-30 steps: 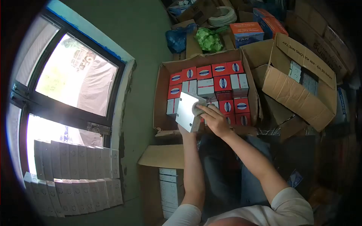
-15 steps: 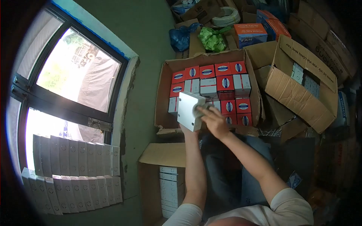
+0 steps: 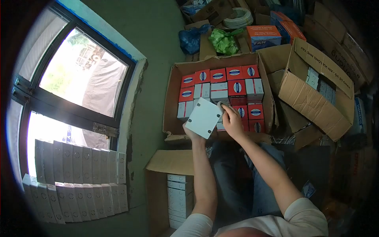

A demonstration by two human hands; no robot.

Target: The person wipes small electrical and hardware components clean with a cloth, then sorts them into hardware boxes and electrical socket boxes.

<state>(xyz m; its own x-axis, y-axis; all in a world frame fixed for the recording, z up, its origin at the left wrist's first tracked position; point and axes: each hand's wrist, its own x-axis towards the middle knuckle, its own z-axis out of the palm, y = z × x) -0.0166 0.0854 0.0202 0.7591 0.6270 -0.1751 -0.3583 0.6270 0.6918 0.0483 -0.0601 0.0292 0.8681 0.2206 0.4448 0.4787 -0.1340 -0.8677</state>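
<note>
A square white plastic electrical box (image 3: 203, 118), with dark slots near its corners, is gripped from below by my left hand (image 3: 193, 133). Its flat face is turned up towards me, and my left fingers are mostly hidden behind it. At the box's right edge, my right hand (image 3: 233, 121) is closed on a small grey wad (image 3: 220, 106) that looks like cloth. Just beyond both hands stands a large open carton (image 3: 170, 93) packed with red-and-white small boxes (image 3: 237, 87).
White boxes (image 3: 79, 201) stand in two rows by the window at left. Below my left forearm, an open carton (image 3: 156, 197) holds stacked white boxes. A tilted carton (image 3: 312, 104) lies at right. Farther back are a green bag (image 3: 224, 41), a blue bag (image 3: 189, 41) and a fan box (image 3: 263, 37).
The white box has turned so its slotted face shows more squarely. My right hand has moved a little up and right, from the box's side to its upper right edge.
</note>
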